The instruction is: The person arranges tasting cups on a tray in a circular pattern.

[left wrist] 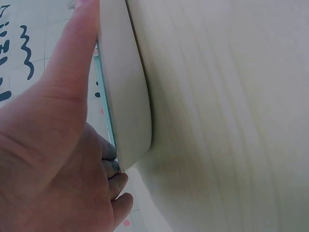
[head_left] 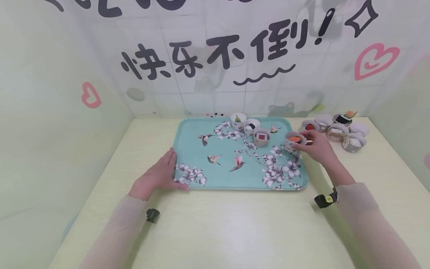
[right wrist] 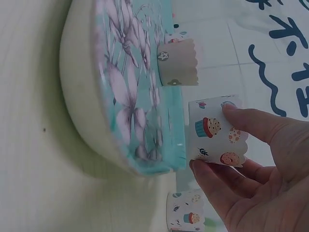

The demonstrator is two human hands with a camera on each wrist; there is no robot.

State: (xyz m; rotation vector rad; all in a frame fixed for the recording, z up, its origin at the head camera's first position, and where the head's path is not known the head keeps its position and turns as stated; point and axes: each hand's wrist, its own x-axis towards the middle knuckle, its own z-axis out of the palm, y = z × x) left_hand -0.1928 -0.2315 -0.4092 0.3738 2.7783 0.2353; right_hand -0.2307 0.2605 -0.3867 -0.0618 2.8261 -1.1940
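My right hand [head_left: 317, 147] pinches a scalloped paper cup [right wrist: 217, 130] between thumb and fingers, over the right side of the turquoise tray [head_left: 215, 175]. Cupcake prints decorate its wall, and an orange-topped sushi piece [head_left: 295, 139] shows inside it in the head view. My left hand [head_left: 161, 172] rests against the tray's left front corner, its fingers straight along the side and the thumb along the front edge. On the tray's back right part stand three more cups: one with a green-topped piece [head_left: 237, 119], one with a black-and-white piece [head_left: 251, 126], one with a dark red square [head_left: 263, 137].
Right of the tray, several paper cups [head_left: 352, 144] stand grouped on the pale wooden table [head_left: 228, 228]. One holds a red piece [head_left: 309, 127], another a dark roll [head_left: 343, 118] with an orange ball. A printed curtain-like sheet [head_left: 215, 101] hangs behind the table.
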